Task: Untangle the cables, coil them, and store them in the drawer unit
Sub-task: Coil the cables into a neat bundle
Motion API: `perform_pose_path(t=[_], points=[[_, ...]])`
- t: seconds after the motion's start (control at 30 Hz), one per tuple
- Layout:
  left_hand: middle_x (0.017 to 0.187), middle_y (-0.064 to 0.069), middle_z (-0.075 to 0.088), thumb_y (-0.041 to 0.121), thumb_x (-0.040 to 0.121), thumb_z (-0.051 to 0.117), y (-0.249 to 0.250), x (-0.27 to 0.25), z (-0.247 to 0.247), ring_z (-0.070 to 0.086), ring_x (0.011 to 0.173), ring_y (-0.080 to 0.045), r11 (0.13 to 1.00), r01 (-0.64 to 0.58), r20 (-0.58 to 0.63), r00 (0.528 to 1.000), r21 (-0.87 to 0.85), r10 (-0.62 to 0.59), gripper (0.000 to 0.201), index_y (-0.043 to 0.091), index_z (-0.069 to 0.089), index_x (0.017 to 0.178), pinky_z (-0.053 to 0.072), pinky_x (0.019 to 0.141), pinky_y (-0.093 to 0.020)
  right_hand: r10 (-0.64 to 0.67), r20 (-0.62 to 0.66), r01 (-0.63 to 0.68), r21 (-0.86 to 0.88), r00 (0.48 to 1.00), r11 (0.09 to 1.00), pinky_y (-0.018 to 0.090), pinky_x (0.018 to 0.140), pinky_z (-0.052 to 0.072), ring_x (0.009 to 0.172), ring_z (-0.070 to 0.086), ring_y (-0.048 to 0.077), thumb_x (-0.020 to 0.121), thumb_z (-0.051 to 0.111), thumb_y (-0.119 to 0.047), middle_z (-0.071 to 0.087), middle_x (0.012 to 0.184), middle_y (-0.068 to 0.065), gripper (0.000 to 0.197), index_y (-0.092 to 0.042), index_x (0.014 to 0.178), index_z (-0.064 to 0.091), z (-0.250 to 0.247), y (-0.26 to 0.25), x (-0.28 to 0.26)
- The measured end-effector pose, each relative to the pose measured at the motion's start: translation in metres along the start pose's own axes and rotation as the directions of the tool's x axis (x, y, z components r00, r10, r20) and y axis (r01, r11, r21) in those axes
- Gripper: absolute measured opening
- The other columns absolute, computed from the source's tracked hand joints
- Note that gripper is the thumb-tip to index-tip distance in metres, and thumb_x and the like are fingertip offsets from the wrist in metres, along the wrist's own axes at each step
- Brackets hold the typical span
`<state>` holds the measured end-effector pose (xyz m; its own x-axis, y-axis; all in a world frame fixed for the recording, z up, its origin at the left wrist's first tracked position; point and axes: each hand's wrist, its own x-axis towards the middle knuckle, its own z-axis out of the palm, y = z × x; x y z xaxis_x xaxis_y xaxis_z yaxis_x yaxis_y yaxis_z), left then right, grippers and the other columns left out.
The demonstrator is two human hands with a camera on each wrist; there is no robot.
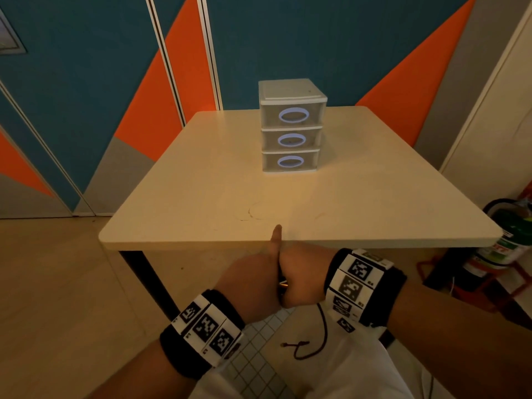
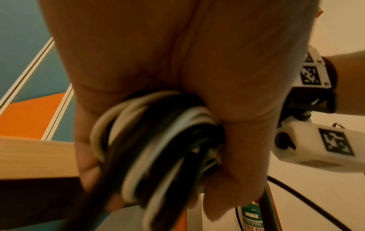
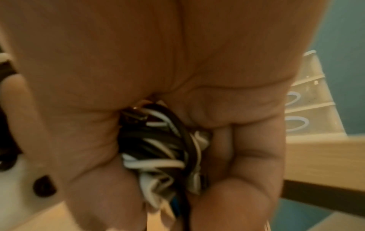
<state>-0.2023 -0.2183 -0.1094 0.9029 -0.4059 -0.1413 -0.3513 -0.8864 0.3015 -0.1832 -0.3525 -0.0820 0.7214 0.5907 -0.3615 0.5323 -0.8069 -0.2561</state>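
Note:
A tangled bundle of black and white cables [image 2: 158, 148] is squeezed between my two hands just below the table's front edge. My left hand [image 1: 250, 283] curls its fingers round the bundle, thumb pointing up past the table edge. My right hand [image 1: 305, 275] presses against the left and wraps the same bundle [image 3: 162, 148] from the other side. In the head view the hands hide nearly all of the cables. The white three-drawer unit [image 1: 291, 128] stands at the far middle of the table with all its drawers closed; it also shows in the right wrist view [image 3: 310, 101].
The cream table [image 1: 201, 182] carries only the drawer unit. A green fire extinguisher [image 1: 509, 240] in a red stand sits on the floor to the right. A thin dark red cord [image 1: 324, 332] hangs over my white clothing. Blue and orange wall panels stand behind.

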Motion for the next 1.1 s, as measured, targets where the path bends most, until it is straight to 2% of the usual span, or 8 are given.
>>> perform_pose_path(t=[0.23, 0.33, 0.43, 0.53, 0.6, 0.77, 0.93, 1.1], points=[[0.106, 0.008, 0.073, 0.029, 0.073, 0.084, -0.005, -0.004, -0.008, 0.067, 0.087, -0.007, 0.989, -0.044, 0.093, 0.994, -0.14, 0.057, 0.144, 0.031, -0.04, 0.145, 0.054, 0.078, -0.025, 0.014, 0.002, -0.015, 0.073, 1.0, 0.997, 0.038, 0.073, 0.059, 0.079, 0.066, 0.026, 0.079, 0.069, -0.026, 0.07, 0.09, 0.011, 0.027, -0.007, 0.098, 0.07, 0.004, 0.005, -0.002], [0.118, 0.005, 0.069, 0.033, 0.07, 0.086, -0.012, -0.004, -0.013, 0.067, 0.097, -0.011, 0.981, -0.074, 0.05, 0.995, -0.182, 0.084, 0.146, 0.036, -0.039, 0.146, 0.056, 0.086, -0.033, 0.005, -0.039, 0.0, 0.119, 0.999, 0.993, 0.026, 0.058, 0.048, 0.072, 0.061, 0.021, 0.082, 0.068, -0.024, 0.068, 0.089, 0.01, 0.023, -0.005, 0.094, 0.063, 0.001, 0.007, -0.004], [0.139, 0.007, 0.055, 0.048, 0.065, 0.087, -0.02, -0.01, -0.024, 0.063, 0.109, -0.01, 0.956, -0.107, 0.008, 0.994, -0.273, 0.113, 0.146, 0.05, -0.036, 0.143, 0.055, 0.092, -0.037, 0.032, -0.085, -0.017, 0.177, 0.996, 0.984, 0.021, 0.049, 0.035, 0.06, 0.05, 0.009, 0.081, 0.07, -0.026, 0.057, 0.073, -0.003, 0.014, -0.018, 0.085, 0.058, -0.002, 0.016, -0.007], [0.149, 0.019, 0.042, 0.071, 0.057, 0.082, -0.03, -0.023, -0.036, 0.057, 0.118, 0.0, 0.91, -0.113, -0.135, 0.989, -0.4, 0.063, 0.14, 0.058, -0.026, 0.145, 0.053, 0.096, -0.032, 0.072, -0.102, -0.04, 0.291, 0.992, 0.956, 0.03, 0.058, 0.049, 0.068, 0.061, 0.021, 0.08, 0.07, -0.023, 0.063, 0.078, 0.006, 0.018, -0.011, 0.092, 0.063, -0.008, 0.031, -0.012], [0.146, 0.026, 0.043, 0.076, 0.056, 0.079, -0.042, -0.028, -0.036, 0.06, 0.112, 0.003, 0.847, -0.128, -0.222, 0.975, -0.516, 0.012, 0.135, 0.057, -0.017, 0.149, 0.055, 0.091, -0.03, 0.077, -0.149, -0.013, 0.388, 0.986, 0.922, 0.038, 0.067, 0.054, 0.074, 0.067, 0.027, 0.081, 0.07, -0.017, 0.068, 0.08, 0.011, 0.011, -0.011, 0.088, 0.064, -0.016, 0.04, -0.018], [0.138, 0.016, 0.056, 0.073, 0.056, 0.083, -0.054, -0.027, -0.015, 0.063, 0.118, -0.011, 0.615, -0.166, -0.187, 0.982, -0.771, 0.031, 0.122, 0.04, 0.022, 0.156, 0.056, 0.096, -0.042, 0.063, -0.293, 0.116, 0.555, 0.954, 0.823, 0.022, 0.063, 0.048, 0.063, 0.064, 0.01, 0.079, 0.072, -0.013, 0.069, 0.071, 0.002, 0.014, -0.023, 0.079, 0.063, -0.029, 0.042, -0.029], [0.134, -0.009, 0.063, 0.048, 0.071, 0.085, -0.03, -0.013, -0.014, 0.059, 0.126, -0.024, 0.395, -0.351, -0.304, 0.936, -0.849, 0.178, 0.096, 0.012, 0.041, 0.148, 0.049, 0.101, -0.034, -0.087, -0.305, 0.264, 0.605, 0.948, 0.751, 0.033, 0.074, 0.055, 0.084, 0.068, 0.03, 0.071, 0.07, -0.018, 0.072, 0.089, 0.019, 0.026, -0.006, 0.095, 0.069, -0.023, 0.013, -0.025], [0.133, -0.016, 0.063, 0.04, 0.072, 0.086, -0.009, -0.011, -0.03, 0.064, 0.116, -0.035, 0.152, -0.435, -0.401, 0.892, -0.887, 0.21, 0.066, 0.01, 0.063, 0.125, 0.059, 0.07, -0.025, -0.193, -0.297, 0.349, 0.676, 0.935, 0.649, 0.031, 0.077, 0.058, 0.088, 0.068, 0.034, 0.079, 0.069, -0.009, 0.069, 0.091, 0.028, 0.015, -0.012, 0.093, 0.067, -0.026, -0.001, -0.026]])
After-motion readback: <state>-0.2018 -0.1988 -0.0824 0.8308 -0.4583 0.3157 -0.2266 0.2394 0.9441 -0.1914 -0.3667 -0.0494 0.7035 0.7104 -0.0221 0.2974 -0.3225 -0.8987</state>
